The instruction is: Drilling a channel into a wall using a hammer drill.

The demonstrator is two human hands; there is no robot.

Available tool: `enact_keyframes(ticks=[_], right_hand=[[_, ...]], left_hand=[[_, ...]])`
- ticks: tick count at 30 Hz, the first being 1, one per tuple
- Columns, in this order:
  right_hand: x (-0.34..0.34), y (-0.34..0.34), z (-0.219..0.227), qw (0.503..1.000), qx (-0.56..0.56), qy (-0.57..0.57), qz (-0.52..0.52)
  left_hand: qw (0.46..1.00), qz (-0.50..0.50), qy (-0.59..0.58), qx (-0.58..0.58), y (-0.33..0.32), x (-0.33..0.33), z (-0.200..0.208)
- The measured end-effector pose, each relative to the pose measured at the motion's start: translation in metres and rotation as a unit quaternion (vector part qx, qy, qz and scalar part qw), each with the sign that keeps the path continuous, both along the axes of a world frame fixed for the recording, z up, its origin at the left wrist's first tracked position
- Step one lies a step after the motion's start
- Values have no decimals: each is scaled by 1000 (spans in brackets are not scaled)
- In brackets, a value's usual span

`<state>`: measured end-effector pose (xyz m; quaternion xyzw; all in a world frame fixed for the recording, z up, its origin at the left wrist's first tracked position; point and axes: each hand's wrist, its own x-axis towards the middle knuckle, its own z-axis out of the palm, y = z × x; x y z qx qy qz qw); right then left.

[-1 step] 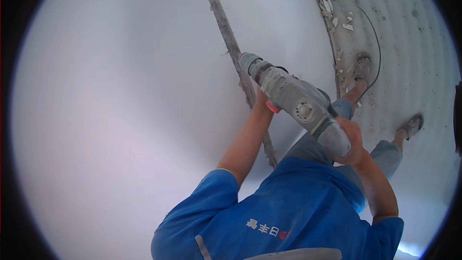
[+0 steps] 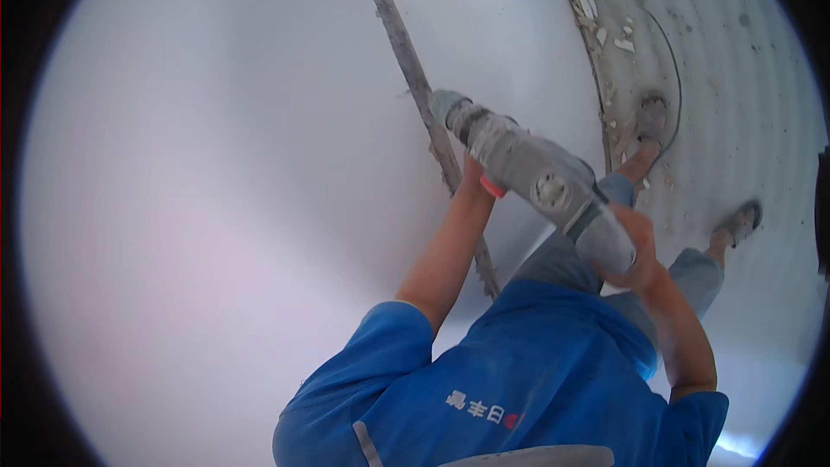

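**Both hands on a dusty power drill at a groove in a white wall**

No box, bucket or other container shows anywhere in view.

Much is hard to make out. The tip of the drill (image 2: 532, 177) is hidden where its nose meets the rough grey groove (image 2: 415, 78) that runs down the white wall (image 2: 216, 190). The left hand (image 2: 474, 175) sits largely behind the drill body, so only its wrist and part of the palm show. The fisheye bends the wall and floor (image 2: 743, 95), and bits of rubble (image 2: 605, 30) along the foot of the wall are too small to tell apart. A thin dark cable (image 2: 673, 78) curves over the floor near one sandalled foot (image 2: 650, 117); the other foot (image 2: 742, 220) stands well apart.

The left forearm reaches straight up from the blue shirt (image 2: 519, 372), its grip clamped around the front of the drill just behind the nose. The right hand (image 2: 631, 246) has its grip closed round the rear handle, elbow bent out to the side. The drill lies tilted, nose up-left against the groove, handle down-right.
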<state>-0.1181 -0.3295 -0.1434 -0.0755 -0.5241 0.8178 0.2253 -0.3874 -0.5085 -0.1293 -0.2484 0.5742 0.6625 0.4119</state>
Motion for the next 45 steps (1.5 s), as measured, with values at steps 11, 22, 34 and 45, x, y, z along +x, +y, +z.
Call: enact_keyframes(ticks=[11,22,34,45], right_hand=[[13,-19,39,996,44,-71,-25],[-47,-48,46,985,147,-50,-71],[-45,-80,46,985,135,-86,-63],[-54,-88,73,977,162,-114,-77]], left_hand=[[990,-14,-87,111,-51,20,-9],[992,115,48,-22,30,-15,13],[998,62,-14,24,10,-38,-5],[992,74,-41,94,-19,-54,-20]])
